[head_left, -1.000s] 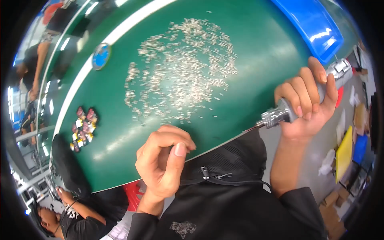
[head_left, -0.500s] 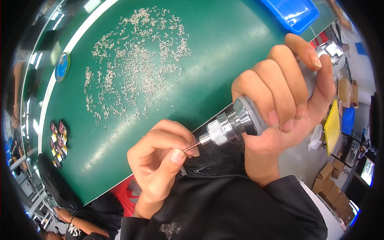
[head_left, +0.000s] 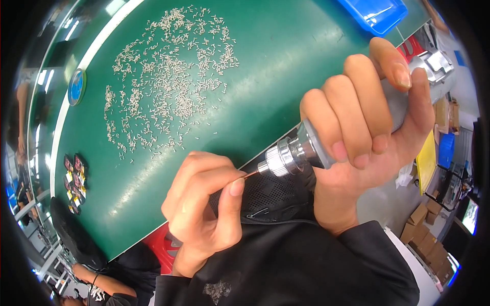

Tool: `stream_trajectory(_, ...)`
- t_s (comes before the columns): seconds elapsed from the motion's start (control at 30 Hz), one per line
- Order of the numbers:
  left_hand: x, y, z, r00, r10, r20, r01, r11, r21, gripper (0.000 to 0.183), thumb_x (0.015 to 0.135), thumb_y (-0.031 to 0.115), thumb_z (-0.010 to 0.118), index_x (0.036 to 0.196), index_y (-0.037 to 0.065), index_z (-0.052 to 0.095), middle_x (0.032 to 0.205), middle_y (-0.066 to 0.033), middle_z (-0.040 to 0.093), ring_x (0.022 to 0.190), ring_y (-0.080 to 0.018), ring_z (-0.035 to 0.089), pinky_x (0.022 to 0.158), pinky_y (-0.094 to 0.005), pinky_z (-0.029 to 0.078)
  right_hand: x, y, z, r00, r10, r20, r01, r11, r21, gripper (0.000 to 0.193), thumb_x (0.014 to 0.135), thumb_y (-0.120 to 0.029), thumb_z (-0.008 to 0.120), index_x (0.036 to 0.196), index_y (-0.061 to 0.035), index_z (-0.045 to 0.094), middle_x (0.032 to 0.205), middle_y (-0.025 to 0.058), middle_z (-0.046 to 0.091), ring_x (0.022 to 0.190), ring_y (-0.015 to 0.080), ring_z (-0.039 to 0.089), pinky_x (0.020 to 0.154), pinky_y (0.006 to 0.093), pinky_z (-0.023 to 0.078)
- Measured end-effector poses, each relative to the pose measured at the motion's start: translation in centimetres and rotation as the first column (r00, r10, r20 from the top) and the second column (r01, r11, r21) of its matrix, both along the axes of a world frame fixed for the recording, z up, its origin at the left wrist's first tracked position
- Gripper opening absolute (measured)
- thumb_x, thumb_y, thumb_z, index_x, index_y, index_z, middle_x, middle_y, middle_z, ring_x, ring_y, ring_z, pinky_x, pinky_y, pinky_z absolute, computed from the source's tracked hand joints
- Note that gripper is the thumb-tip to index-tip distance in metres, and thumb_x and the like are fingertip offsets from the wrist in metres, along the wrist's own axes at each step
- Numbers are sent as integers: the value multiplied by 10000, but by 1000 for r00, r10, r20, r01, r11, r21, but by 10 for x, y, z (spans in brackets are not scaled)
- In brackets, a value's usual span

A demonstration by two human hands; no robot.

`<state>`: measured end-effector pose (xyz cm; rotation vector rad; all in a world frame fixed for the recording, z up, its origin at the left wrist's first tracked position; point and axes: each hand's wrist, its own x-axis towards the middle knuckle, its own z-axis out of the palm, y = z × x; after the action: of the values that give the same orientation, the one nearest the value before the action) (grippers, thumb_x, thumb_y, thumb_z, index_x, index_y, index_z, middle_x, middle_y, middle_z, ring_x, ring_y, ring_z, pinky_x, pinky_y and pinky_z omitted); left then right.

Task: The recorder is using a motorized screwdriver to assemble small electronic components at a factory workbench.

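My right hand (head_left: 360,125) is wrapped around a grey and chrome power screwdriver (head_left: 288,157), its fingers curled over the body and the thumb along it. The tool is tilted, nose down toward the left, with a knurled collar near the front. From its nose sticks a thin copper-coloured bit (head_left: 251,174). Thumb and forefinger of my left hand (head_left: 201,206) pinch the bit's end; its tip is hidden between them. Beyond both hands, many small silvery screw-like pieces (head_left: 171,84) lie scattered over the green table (head_left: 275,56).
A blue bin (head_left: 375,15) stands at the table's far right. Near the left edge are a round blue dish (head_left: 77,87) and several small dark packs (head_left: 75,183). At lower left another person's arm (head_left: 109,288) shows beside a black chair back (head_left: 74,234).
My right hand and the screwdriver have shifted slightly right. The left thumb and forefinger have slid a little along the bit, still pinching it. The view has shifted slightly.
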<state>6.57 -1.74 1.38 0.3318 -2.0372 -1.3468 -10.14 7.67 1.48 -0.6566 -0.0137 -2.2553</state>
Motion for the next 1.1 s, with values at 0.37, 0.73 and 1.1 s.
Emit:
stream_trajectory(0.37,-6,-15,14,995,21,101,-11,996,-89,308,841,122,679,1064,-77,607,829,-140,622,656,-198,547,584,-276,453,-13,-2,16,989,-145,-16,145,966,214,247,1008,-269,385,968,-53,497,572,0,414,432,110,398,517,283,377)
stream_trajectory(0.73,-85,-136,48,951,112,287,85,801,-592,71,788,-87,617,810,-24,594,736,-136,607,663,-250,602,615,-312,465,-31,-4,-12,912,-322,253,212,901,379,186,962,-259,455,894,-87,476,522,-12,369,420,104,353,505,289,368)
stream_trajectory(1.1,-354,-218,3,957,137,254,25,839,-544,314,812,117,663,1086,-5,568,901,-156,646,764,-264,625,744,-369,500,-35,-4,-9,944,-226,241,129,924,361,202,945,-281,484,900,-84,481,525,-2,369,429,119,374,523,315,388)
